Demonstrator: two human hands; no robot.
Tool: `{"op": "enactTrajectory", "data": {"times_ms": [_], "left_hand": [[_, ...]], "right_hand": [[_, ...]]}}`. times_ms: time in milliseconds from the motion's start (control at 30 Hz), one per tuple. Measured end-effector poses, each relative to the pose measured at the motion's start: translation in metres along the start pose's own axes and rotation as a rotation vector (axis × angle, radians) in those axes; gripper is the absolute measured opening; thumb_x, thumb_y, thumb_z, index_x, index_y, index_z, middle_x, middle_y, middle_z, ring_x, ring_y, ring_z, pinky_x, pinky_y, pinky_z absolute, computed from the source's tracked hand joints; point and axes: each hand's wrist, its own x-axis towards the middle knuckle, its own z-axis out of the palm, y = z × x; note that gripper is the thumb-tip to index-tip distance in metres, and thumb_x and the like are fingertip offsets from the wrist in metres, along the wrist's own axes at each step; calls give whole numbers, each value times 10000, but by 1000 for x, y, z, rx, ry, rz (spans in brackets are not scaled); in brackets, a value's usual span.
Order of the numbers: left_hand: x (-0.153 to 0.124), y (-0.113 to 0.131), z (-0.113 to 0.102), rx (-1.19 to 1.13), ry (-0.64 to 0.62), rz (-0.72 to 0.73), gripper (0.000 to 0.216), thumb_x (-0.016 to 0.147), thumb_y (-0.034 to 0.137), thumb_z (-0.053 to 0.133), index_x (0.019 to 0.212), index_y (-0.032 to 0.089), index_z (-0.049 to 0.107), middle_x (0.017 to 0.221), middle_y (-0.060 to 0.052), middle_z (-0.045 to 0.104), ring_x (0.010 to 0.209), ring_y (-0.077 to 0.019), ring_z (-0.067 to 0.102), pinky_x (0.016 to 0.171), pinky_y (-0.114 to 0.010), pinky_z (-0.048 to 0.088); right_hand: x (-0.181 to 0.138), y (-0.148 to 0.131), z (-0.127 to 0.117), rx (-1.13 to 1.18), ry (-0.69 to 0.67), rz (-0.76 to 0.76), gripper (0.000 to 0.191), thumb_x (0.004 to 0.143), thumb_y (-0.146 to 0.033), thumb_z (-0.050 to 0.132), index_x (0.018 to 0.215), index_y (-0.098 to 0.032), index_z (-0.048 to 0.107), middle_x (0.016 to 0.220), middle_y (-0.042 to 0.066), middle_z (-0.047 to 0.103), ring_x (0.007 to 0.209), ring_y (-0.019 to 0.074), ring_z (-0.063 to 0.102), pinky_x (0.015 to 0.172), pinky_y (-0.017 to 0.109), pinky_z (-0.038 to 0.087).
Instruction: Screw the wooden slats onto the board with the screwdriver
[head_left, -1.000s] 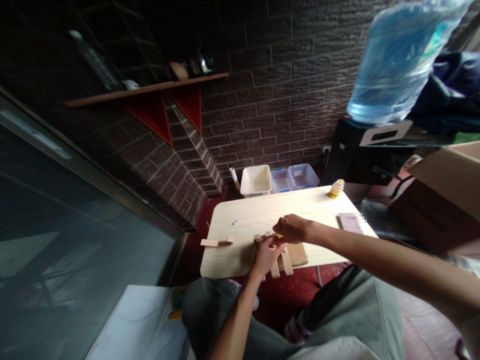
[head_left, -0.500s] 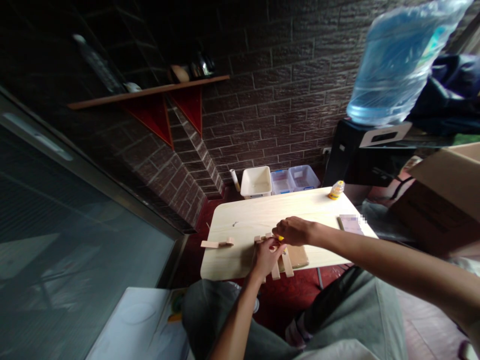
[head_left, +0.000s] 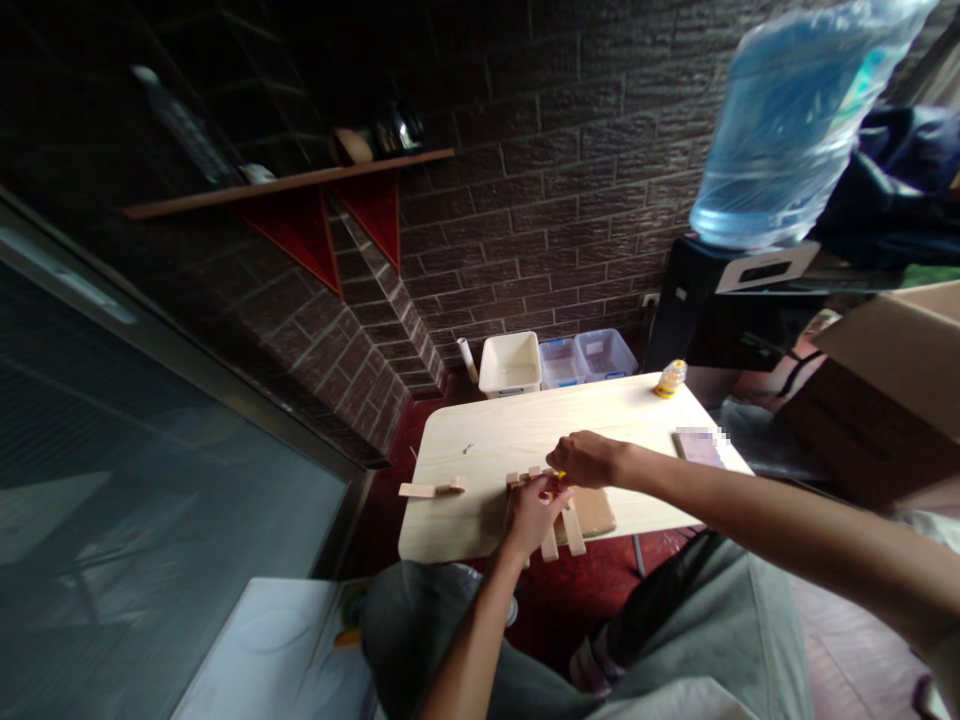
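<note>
While the person sits at the pale table [head_left: 487, 425], both hands are close together over some light wooden strips [head_left: 574, 530] near the front edge. The left hand [head_left: 534, 510] lies over the strips, with its fingers bent and a small gap between thumb and fingers. It hides what is under it, so one cannot tell if it grips anything. The right hand [head_left: 589, 458] is above and just beside it, curled up like a fist. A small yellow thing [head_left: 562, 477] peeks out between the two hands, but one cannot tell which hand, if any, has hold of it. The strips lie partly on a flat brown block [head_left: 599, 511], and their near ends poke out toward the person's lap. On the left side of the table is another piece of wood [head_left: 433, 490], with a tiny dark thing [head_left: 468, 449] behind it. A clear and yellow bottle [head_left: 671, 378] stands at the far right corner, and a flat book-like thing [head_left: 699, 448] lies near the right edge.
</note>
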Motion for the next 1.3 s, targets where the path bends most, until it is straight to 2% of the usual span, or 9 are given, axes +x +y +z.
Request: {"op": "enactTrajectory", "data": {"times_ms": [200, 333, 600, 733, 833, 933, 1067, 1300], "left_hand": [[-1, -2, 0, 49, 5, 1, 199, 821, 303, 667, 980, 198, 727, 938, -60, 757, 815, -187, 694, 724, -286, 546], [-2, -3, 0, 61, 4, -7, 225, 818, 306, 666, 1011, 206, 723, 942, -63, 756, 813, -188, 691, 730, -294, 546], [-4, 1, 0, 44, 18, 17, 179, 835, 299, 650, 970, 209, 725, 929, -53, 758, 806, -175, 692, 708, -276, 543], [-4, 6, -3, 47, 8, 5, 157, 846, 308, 639, 930, 212, 730, 912, -48, 757, 836, -180, 700, 717, -275, 553], [-4, 9, -4, 39, 1, -8, 156, 837, 309, 651, 926, 204, 726, 913, -52, 756, 840, -182, 701, 727, -276, 556], [-4, 7, -4, 14, -8, -14, 164, 833, 315, 655, 929, 200, 723, 910, -53, 757, 819, -183, 702, 725, -276, 554], [-3, 3, -3, -8, -10, -33, 178, 821, 330, 667, 915, 190, 726, 901, -58, 760, 815, -193, 703, 714, -281, 550], [-2, 3, -3, -6, -2, -25, 166, 813, 325, 683, 886, 187, 739, 889, -58, 763, 804, -195, 698, 695, -273, 529]], "right_hand": [[-2, -2, -1, -16, -17, 34, 361, 967, -399, 514, 1066, -96, 682, 950, 192, 733, 845, 280, 722, 667, 326, 536], [-2, -6, -1, 35, -3, 61, 416, 965, -466, 501, 1052, -105, 688, 942, 184, 737, 835, 270, 723, 678, 320, 535], [-3, -13, -2, 73, -18, 113, 356, 977, -380, 481, 1047, -102, 693, 938, 179, 732, 856, 292, 719, 667, 330, 533], [-5, -12, -1, 86, -16, 141, 385, 975, -432, 468, 1053, -125, 687, 960, 171, 730, 853, 285, 719, 675, 328, 529], [-8, -10, -6, 77, -19, 98, 394, 949, -474, 510, 1062, -134, 675, 963, 154, 733, 867, 280, 716, 692, 324, 529], [-10, -8, -11, 33, -14, 17, 303, 933, -362, 561, 1106, -131, 654, 1007, 154, 726, 884, 265, 710, 696, 313, 528], [-8, -6, -10, -9, -25, -18, 231, 936, -185, 510, 1103, -125, 656, 978, 155, 730, 858, 245, 714, 666, 290, 522], [-4, -2, -2, 36, -14, -23, 228, 931, -162, 492, 1061, -118, 674, 934, 147, 738, 820, 255, 723, 642, 299, 527]]}}
